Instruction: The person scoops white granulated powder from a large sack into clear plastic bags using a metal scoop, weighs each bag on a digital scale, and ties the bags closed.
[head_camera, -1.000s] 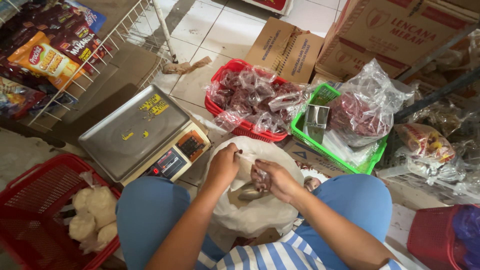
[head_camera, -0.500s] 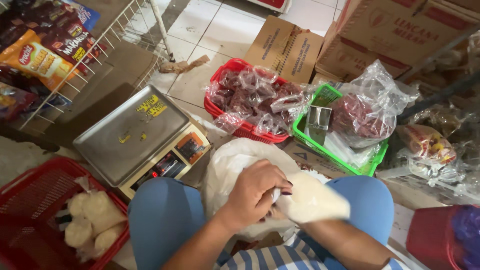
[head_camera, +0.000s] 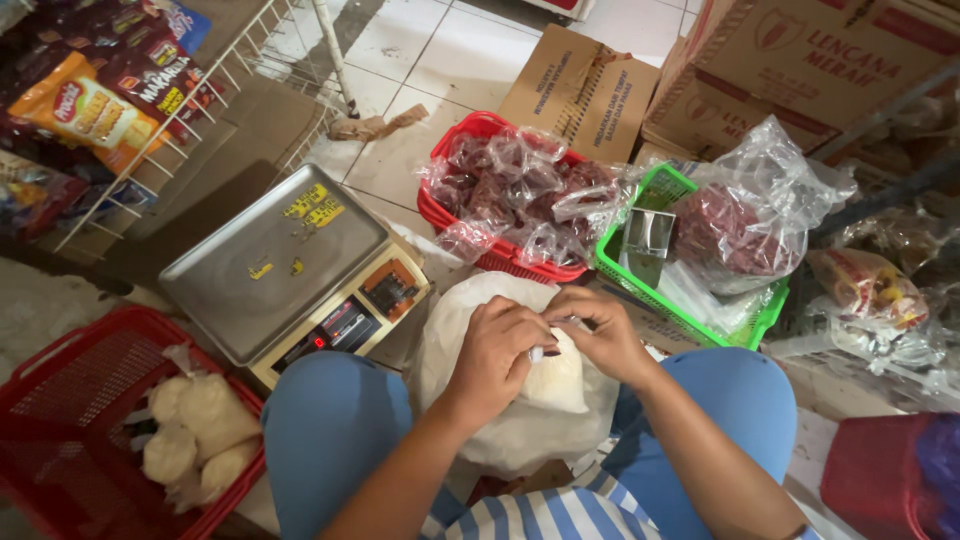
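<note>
Both of my hands meet over my lap at the neck of a small clear plastic bag filled with a white powdery or grainy substance. My left hand closes over the top of the bag from the left. Fingers of my right hand pinch the bag's twisted top from the right. Beneath the small bag sits a large open white sack between my knees, which are in blue trousers.
A metal-topped digital scale stands left of the sack. A red basket at lower left holds filled white bags. Ahead are a red basket of bagged dark red goods, a green basket, cardboard boxes and a snack rack.
One second ago my hands worked inside the sack with a scoop. Since then the filled small bag was lifted out, and both hands now grip its top.
</note>
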